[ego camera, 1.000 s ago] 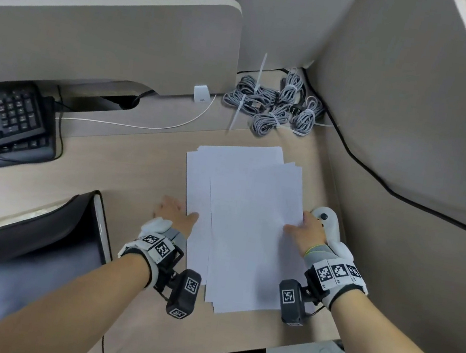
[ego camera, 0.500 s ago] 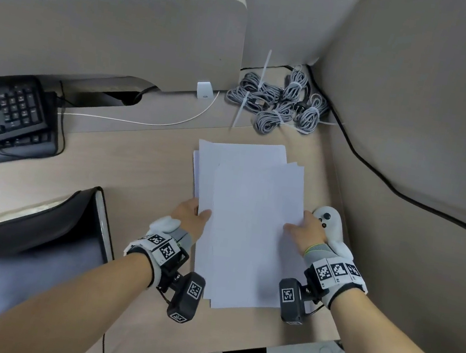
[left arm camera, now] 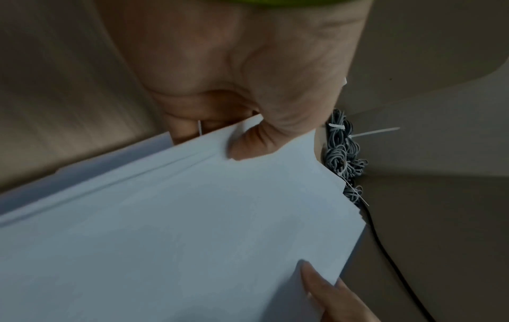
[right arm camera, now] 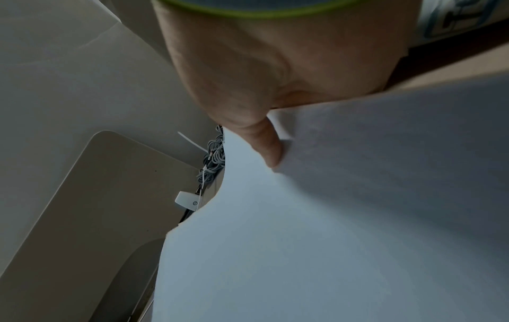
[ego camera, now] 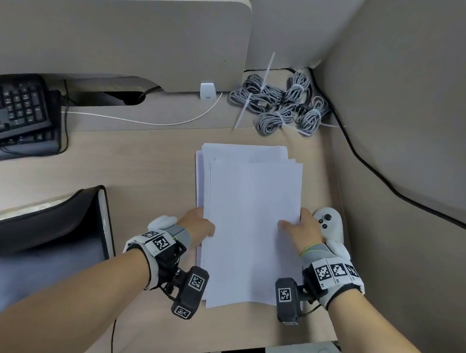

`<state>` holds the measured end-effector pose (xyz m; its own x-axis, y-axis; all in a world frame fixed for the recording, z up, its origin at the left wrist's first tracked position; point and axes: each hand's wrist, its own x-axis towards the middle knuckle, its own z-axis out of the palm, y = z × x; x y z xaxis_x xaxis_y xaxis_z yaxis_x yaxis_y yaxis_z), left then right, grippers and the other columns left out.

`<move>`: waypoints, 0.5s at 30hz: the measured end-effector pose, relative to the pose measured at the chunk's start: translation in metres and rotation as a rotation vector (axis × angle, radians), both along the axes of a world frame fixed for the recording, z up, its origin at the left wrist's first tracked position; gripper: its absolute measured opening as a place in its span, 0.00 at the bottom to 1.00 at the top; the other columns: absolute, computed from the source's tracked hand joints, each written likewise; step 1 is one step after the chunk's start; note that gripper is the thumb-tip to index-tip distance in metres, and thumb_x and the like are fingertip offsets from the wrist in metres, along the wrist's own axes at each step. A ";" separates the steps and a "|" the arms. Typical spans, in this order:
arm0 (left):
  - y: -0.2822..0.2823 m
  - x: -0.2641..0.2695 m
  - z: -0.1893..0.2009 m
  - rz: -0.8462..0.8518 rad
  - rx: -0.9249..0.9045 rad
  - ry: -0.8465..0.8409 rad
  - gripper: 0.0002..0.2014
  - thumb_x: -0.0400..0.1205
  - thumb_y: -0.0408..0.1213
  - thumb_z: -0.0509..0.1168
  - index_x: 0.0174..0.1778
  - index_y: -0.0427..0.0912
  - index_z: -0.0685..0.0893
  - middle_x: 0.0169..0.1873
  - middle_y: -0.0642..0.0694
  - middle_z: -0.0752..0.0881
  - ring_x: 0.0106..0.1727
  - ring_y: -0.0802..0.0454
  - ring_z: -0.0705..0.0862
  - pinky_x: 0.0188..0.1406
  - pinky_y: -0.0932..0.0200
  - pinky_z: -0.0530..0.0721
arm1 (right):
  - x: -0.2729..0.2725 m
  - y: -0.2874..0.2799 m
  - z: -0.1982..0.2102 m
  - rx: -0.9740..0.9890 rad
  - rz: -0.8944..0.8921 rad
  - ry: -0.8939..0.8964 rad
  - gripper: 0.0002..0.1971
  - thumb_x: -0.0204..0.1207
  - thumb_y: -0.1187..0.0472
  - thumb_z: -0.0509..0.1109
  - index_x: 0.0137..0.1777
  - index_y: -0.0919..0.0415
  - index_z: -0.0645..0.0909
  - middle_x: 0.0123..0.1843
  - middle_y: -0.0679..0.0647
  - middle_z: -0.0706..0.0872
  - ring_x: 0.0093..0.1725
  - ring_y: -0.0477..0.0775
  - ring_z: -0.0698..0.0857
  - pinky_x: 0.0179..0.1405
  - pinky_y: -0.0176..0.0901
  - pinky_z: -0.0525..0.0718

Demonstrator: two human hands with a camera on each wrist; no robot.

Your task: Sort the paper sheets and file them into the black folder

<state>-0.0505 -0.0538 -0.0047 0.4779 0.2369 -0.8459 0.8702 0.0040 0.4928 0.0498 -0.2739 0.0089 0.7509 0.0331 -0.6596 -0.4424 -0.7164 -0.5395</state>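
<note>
Stage: the sorting is only getting under way, judging by the ragged stack; nothing is lying in the black folder (ego camera: 28, 224) yet.
Done so far: the paper sheets (ego camera: 248, 224) are sitting gathered in one pile on the counter (ego camera: 141, 174), but their far and left edges are fanning out unevenly.
Left to do: squaring the edges, carrying the stack over, and filing it; most of the task is looking unfinished.
Left hand (ego camera: 198, 225): it is gripping the left edge of the stack, thumb lying on top and fingers (left arm camera: 187, 128) curling underneath, as the left wrist view shows.
Right hand (ego camera: 302, 232): it is pinching the right edge, thumb pressing on the top sheet; its other fingers are going under the paper and staying hidden.
Where the sheets are: they are resting mid-counter, between the two hands, well apart from the folder at the near left.
Paper: thin, matt, white, flat rectangles; the edge is bowing slightly where the right thumb is pressing.
Folder: dark, smooth, slightly glossy, with a rounded, sagging cover and a pale inner edge.
Counter: pale wood-grain laminate, smooth.
Nearby: grey braided cable bundles (ego camera: 281, 105) are lying beyond the sheets, and a white controller (ego camera: 329, 224) is sitting just beside the right hand.
</note>
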 end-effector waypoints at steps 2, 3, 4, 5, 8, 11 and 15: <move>-0.004 0.003 0.001 -0.063 0.026 0.020 0.21 0.77 0.14 0.55 0.57 0.41 0.80 0.33 0.45 0.78 0.33 0.48 0.76 0.26 0.62 0.77 | -0.001 0.002 0.001 0.002 0.016 0.009 0.12 0.72 0.59 0.71 0.54 0.59 0.77 0.46 0.52 0.85 0.45 0.58 0.85 0.49 0.49 0.84; -0.005 0.003 0.000 -0.097 0.062 0.002 0.18 0.79 0.15 0.54 0.53 0.40 0.80 0.31 0.46 0.76 0.31 0.50 0.74 0.21 0.66 0.75 | -0.001 0.002 0.003 0.003 0.027 0.015 0.11 0.72 0.59 0.71 0.53 0.59 0.79 0.46 0.52 0.86 0.45 0.58 0.85 0.49 0.50 0.84; -0.005 0.002 -0.001 -0.118 0.109 -0.027 0.15 0.80 0.17 0.54 0.48 0.40 0.80 0.31 0.46 0.76 0.30 0.51 0.74 0.21 0.70 0.75 | -0.001 0.001 0.004 0.000 0.037 0.013 0.09 0.73 0.60 0.70 0.52 0.60 0.81 0.45 0.53 0.86 0.45 0.58 0.85 0.48 0.49 0.83; -0.002 0.003 -0.004 -0.139 0.158 -0.052 0.14 0.81 0.18 0.55 0.45 0.41 0.81 0.31 0.47 0.78 0.31 0.50 0.76 0.25 0.69 0.78 | -0.002 -0.001 0.006 -0.011 0.043 0.003 0.08 0.74 0.61 0.69 0.51 0.60 0.81 0.44 0.54 0.86 0.43 0.58 0.84 0.43 0.46 0.82; 0.009 0.001 -0.006 -0.149 0.259 -0.047 0.10 0.79 0.24 0.61 0.45 0.45 0.80 0.36 0.48 0.81 0.41 0.45 0.82 0.39 0.59 0.80 | -0.003 -0.007 0.012 -0.037 0.010 -0.036 0.05 0.75 0.62 0.67 0.50 0.58 0.78 0.41 0.51 0.83 0.42 0.57 0.81 0.34 0.41 0.75; 0.019 0.002 -0.009 -0.120 0.383 0.015 0.06 0.76 0.34 0.71 0.44 0.37 0.83 0.37 0.39 0.84 0.38 0.40 0.84 0.39 0.57 0.80 | -0.003 -0.010 0.012 -0.061 0.022 -0.026 0.03 0.76 0.63 0.66 0.48 0.59 0.76 0.38 0.49 0.81 0.42 0.57 0.80 0.36 0.41 0.74; 0.018 0.005 -0.015 -0.067 0.359 0.016 0.22 0.73 0.43 0.74 0.53 0.28 0.84 0.48 0.31 0.88 0.37 0.41 0.86 0.34 0.55 0.84 | -0.002 -0.011 0.007 -0.050 0.018 -0.028 0.11 0.76 0.64 0.67 0.57 0.64 0.80 0.47 0.55 0.84 0.45 0.56 0.81 0.41 0.41 0.75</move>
<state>-0.0459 -0.0359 -0.0201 0.4895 0.4887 -0.7222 0.8704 -0.2236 0.4386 0.0473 -0.2848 0.0156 0.7689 0.0137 -0.6392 -0.4145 -0.7505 -0.5147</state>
